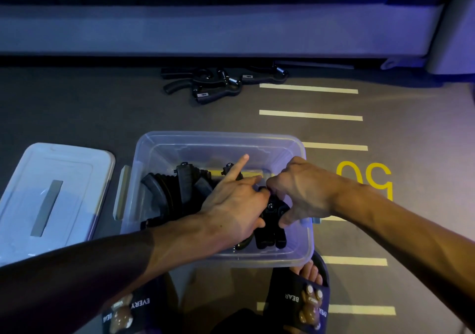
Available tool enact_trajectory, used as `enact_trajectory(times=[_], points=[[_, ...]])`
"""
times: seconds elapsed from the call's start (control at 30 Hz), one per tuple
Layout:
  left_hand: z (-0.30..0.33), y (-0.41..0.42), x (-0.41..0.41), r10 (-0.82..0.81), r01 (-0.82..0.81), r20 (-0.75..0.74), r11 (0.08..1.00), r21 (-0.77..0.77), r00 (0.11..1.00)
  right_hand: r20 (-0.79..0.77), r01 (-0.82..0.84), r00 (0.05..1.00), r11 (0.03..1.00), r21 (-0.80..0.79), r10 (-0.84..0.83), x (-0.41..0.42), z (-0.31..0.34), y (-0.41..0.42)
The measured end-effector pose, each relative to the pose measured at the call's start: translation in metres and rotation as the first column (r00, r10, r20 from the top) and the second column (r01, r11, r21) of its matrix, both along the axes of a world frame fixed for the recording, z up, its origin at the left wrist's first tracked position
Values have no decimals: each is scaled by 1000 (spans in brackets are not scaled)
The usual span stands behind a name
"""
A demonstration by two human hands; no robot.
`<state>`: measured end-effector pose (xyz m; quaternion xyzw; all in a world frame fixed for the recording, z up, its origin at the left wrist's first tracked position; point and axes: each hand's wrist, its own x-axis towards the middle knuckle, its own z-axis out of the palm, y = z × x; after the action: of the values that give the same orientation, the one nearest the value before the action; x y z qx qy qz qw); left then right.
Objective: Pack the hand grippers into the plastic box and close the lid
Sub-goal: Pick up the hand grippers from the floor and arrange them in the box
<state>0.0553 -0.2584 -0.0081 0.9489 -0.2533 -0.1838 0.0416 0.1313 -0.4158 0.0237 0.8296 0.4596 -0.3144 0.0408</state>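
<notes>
A clear plastic box (299, 254) stands open on the floor in front of me. Several black hand grippers (180, 187) lie stacked in its left half. Both hands reach inside the box around one black hand gripper (271, 227) standing near the front right. My left hand (235, 203) holds its left side, index finger stretched out straight. My right hand (300, 188) pinches its top and right side with curled fingers. More black hand grippers (221, 82) lie in a heap on the floor beyond the box. The lid (55, 194) lies flat to the left of the box.
The floor is dark grey with white stripes (311, 115) and a yellow number (365, 178) on the right. A long pale bench or ledge (205, 30) runs across the back. My feet in black slippers (307, 300) stand right at the box's near side.
</notes>
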Motion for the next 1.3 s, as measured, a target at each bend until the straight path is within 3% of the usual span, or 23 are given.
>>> enact_trajectory(times=[0.17, 0.4, 0.73, 0.9, 1.07, 1.3], points=[[5, -11, -1, 33, -33, 7, 998, 54, 999, 59, -35, 998, 999, 0, 35, -2, -1, 1], [1, -8, -6, 20, -27, 59, 993, 112, 998, 278, -100, 955, 995, -12, 99, -14, -19, -1], [-4, 3, 14, -118, 115, 134, 993, 34, 984, 139, -46, 989, 996, -77, 56, -1, 0, 2], [-2, 12, 25, -114, 113, 48, 993, 27, 992, 48, 74, 996, 997, 7, -74, 11, 17, 1], [-2, 10, 26, -99, 100, -25, 994, 42, 995, 76, 38, 996, 999, -1, -38, 5, 3, 2], [-7, 9, 26, -102, 103, -36, 994, 20, 994, -17, 86, 996, 996, -11, -87, 9, 2, -1]])
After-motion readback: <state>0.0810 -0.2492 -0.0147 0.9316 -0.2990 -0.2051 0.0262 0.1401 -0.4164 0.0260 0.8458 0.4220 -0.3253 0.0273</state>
